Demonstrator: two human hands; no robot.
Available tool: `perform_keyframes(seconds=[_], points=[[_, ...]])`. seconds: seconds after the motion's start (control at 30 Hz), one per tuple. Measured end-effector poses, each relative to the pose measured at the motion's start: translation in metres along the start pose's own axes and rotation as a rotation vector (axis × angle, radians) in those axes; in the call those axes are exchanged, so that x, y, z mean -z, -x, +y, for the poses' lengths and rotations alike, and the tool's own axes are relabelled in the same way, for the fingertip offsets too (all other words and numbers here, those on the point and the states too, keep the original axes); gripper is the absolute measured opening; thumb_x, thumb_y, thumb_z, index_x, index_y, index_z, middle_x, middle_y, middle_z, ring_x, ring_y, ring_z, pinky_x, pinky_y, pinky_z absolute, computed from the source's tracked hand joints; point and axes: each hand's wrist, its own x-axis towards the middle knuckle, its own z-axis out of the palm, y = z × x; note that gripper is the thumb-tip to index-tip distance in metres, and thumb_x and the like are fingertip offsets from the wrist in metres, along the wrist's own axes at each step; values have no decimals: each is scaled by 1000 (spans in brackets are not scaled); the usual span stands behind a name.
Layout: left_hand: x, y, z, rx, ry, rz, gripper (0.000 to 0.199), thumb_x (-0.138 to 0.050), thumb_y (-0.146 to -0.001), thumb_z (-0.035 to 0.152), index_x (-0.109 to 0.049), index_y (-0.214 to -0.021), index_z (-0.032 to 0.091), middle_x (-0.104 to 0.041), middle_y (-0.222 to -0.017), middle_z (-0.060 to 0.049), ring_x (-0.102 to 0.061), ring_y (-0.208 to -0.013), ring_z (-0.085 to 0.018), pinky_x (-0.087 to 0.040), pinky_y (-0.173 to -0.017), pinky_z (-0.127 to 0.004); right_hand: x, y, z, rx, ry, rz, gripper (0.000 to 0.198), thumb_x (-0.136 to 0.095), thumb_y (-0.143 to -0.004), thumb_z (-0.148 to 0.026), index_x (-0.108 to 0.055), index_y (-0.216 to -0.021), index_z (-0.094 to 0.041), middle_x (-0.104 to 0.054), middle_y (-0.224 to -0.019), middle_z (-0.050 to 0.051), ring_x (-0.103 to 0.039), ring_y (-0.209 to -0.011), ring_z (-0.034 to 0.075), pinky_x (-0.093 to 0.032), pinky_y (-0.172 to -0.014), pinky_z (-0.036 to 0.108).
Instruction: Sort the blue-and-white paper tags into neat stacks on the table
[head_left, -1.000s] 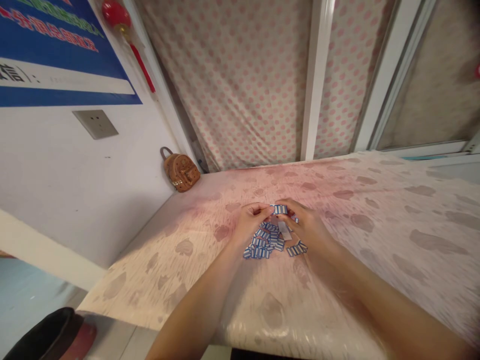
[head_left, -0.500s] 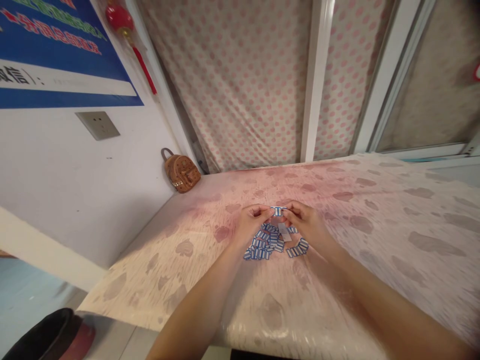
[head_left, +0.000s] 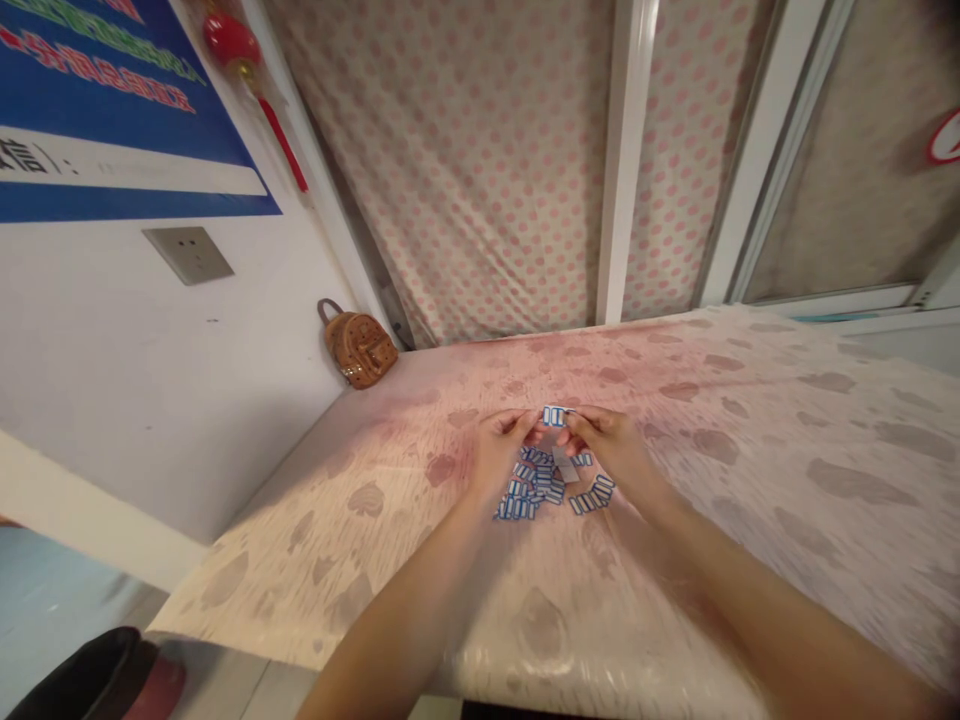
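Observation:
Between my two hands, a small strip of white labels with blue borders [head_left: 554, 416] is held up a little above the table. My left hand [head_left: 506, 440] pinches its left end between thumb and fingers. At the other end, the fingertips of my right hand [head_left: 600, 436] are closed on it and partly cover it. Below the hands lies a loose pile of similar blue-bordered label strips [head_left: 531, 485], partly overlapping. A curved strip [head_left: 592, 496] rests apart from the pile on the right. A plain pale slip of paper [head_left: 565, 464] lies at the pile's right side.
A patterned cloth [head_left: 360, 550] covers the table. A small brown backpack-shaped bag [head_left: 361, 347] leans in the back left corner by the wall. Behind the table hangs a dotted curtain [head_left: 480, 180]. A dark bin-like object [head_left: 90, 680] stands on the floor at lower left.
The held strip shows more of its left part, as the fingers around it have shifted slightly. The whole view has moved a little; the pile looks the same.

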Motion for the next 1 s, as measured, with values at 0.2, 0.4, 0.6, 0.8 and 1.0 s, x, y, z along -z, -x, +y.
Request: perform_keyframes(seconds=[0.2, 0.4, 0.6, 0.8, 1.0], points=[[3, -1, 0, 20, 61, -67, 33, -78, -72, 46, -76, -81, 15, -69, -71, -3, -58, -63, -12, -47, -66, -25, 3, 0, -10, -35, -18, -61, 40, -65, -76, -57, -65, -65, -19, -68, -65, 4, -60, -53, 14, -52, -55, 28], [1, 0, 0, -13, 16, -73, 32, -77, -73, 45, -76, -82, 14, -68, -69, -2, -56, -61, -11, -46, -64, -24, 2, 1, -8, -44, -46, -75, 39, -67, -76, -57, -66, -68, -19, -69, -66, 4, -60, -54, 14, -52, -57, 28], [1, 1, 5, -23, -29, -61, 28, -76, -75, 41, -77, -83, 14, -70, -71, -3, -59, -63, -12, -47, -65, -25, -1, 1, -3, -14, -46, -30, 33, -64, -78, -52, -65, -70, -20, -67, -65, 3, -61, -53, 15, -51, -56, 29], [2, -1, 5, -29, -70, -49, 27, -78, -73, 39, -76, -79, 13, -70, -68, -4, -58, -61, -12, -46, -62, -24, -1, 2, 4, 76, 91, -32, 24, -53, -88, -41, -65, -87, -20, -68, -70, 2, -62, -58, 16, -51, -58, 30], [5, -3, 6, -14, -64, -71, 28, -78, -71, 40, -76, -78, 13, -70, -68, -4, -58, -61, -12, -46, -61, -23, 4, 4, 1, 351, 414, -62, 39, -59, -88, -27, -59, -126, -25, -66, -118, 6, -63, -102, 21, -50, -88, 35]])
